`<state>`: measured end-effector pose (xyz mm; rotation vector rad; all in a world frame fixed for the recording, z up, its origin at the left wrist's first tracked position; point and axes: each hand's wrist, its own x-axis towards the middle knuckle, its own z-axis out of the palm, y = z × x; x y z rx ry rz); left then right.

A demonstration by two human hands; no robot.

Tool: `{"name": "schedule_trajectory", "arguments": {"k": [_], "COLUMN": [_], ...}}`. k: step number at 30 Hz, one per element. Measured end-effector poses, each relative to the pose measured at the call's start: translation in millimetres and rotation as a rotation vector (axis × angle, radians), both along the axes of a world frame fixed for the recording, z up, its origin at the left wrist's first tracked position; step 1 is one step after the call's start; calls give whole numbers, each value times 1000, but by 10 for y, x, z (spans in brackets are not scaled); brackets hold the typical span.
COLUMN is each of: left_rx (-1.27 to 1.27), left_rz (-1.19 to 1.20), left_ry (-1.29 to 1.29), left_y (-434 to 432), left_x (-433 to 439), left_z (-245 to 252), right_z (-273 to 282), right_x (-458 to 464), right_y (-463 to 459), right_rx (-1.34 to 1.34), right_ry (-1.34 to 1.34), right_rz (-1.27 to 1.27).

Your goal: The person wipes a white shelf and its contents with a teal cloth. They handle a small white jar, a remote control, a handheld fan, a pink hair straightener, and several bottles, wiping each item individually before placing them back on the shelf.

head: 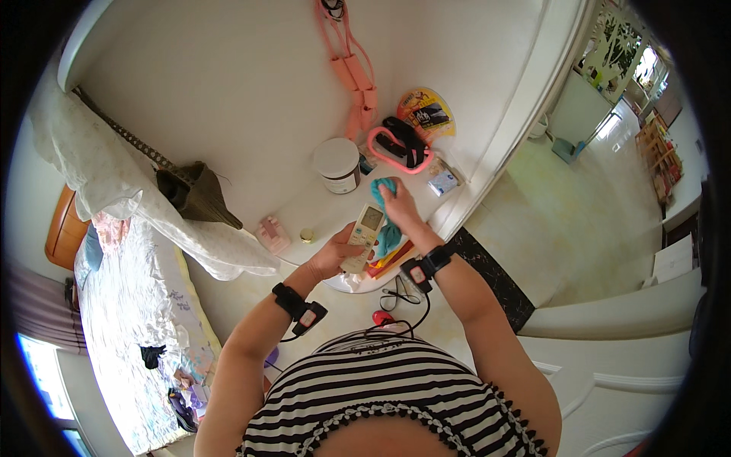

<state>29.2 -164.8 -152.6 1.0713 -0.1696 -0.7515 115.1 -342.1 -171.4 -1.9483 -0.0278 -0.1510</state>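
My left hand (337,249) is closed around a pale air-conditioner remote control (364,237), its small screen and buttons facing up. Just to the right, my right hand (400,208) grips a bunched teal cloth (389,237) whose loose end hangs down beside the remote. Both hands are over a white corner shelf (302,208). Beyond them on that shelf stands a white lidded tub (338,165). A pink loop with black straps (402,147) lies to the tub's right, near a small blue-and-white packet (443,181).
A pink case (273,234) and a small round jar (306,235) sit at the shelf's left. A round fan-shaped card (427,113) leans at the wall. Pink straps (357,80) and a dark woven bag (194,191) hang. A bed (137,297) stands left.
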Motion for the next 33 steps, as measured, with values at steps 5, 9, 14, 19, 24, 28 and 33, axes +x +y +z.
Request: {"name": "schedule_trajectory", "arguments": {"k": [5, 9, 14, 19, 24, 28, 33], "left_rx": [-128, -57, -29, -126, -169, -249, -91], "left_rz": [98, 60, 116, 390, 629, 575, 644], "left_ry": [25, 11, -133, -13, 18, 55, 204], "left_y": [29, 109, 69, -24, 13, 102, 245], "left_x": [17, 38, 33, 162, 311, 391, 567], "left_z": [154, 296, 411, 363, 201, 43, -104], "right_z": [327, 548, 520, 373, 513, 608, 429], "right_x": [-91, -201, -258, -449, -748, -850, -763], "right_y": [-2, 15, 100, 368, 441, 406, 137], "right_rx": [241, 559, 950, 579, -162, -277, -338], "right_ry": [-173, 258, 395, 111, -509, -569, -357], "right_rz": [307, 368, 325, 149, 172, 404, 537]}}
